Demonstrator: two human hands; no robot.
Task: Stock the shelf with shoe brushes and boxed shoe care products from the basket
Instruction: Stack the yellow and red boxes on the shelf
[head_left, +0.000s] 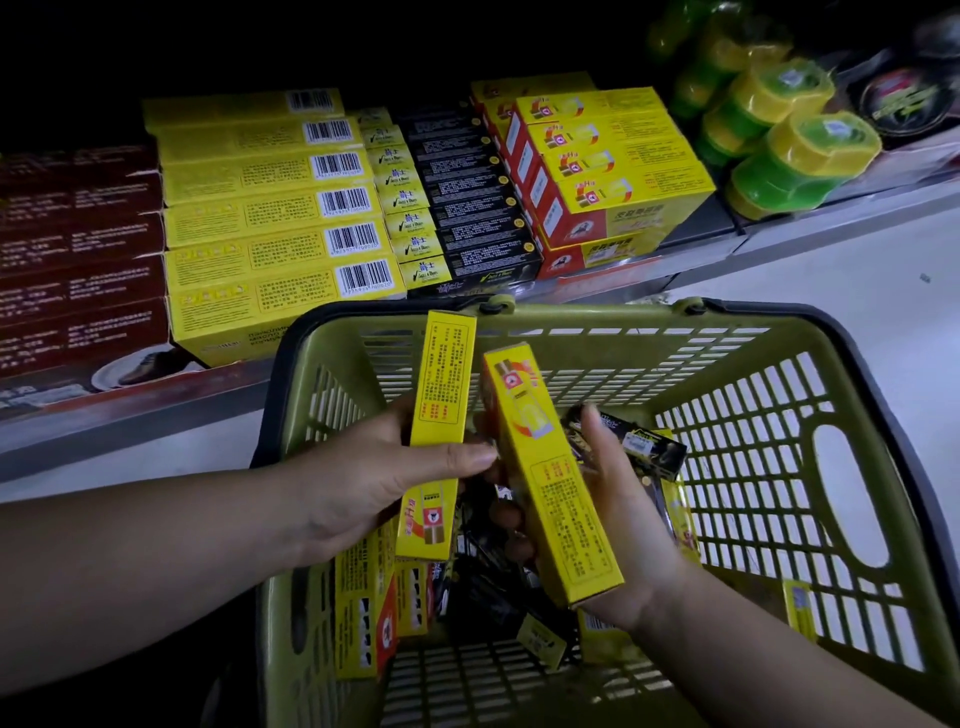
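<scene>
An olive-green plastic basket (769, 441) with a black rim fills the lower middle of the head view. My left hand (363, 488) grips a long yellow box (441, 395) held upright over the basket, thumb across its front. My right hand (618, 525) holds a second yellow box (550, 483) with a red edge, tilted, and a small black box (644, 447) lies against its fingers. More yellow and black boxes (363, 613) lie in the basket's bottom. The shelf (135, 415) behind carries rows of boxed products.
On the shelf stand dark red boxes (78, 249) at left, yellow barcode boxes (270, 218), black boxes (467, 197), and yellow-red boxes (613, 171). Green-yellow round containers (795, 156) sit at right. Pale floor (857, 270) lies beside the basket.
</scene>
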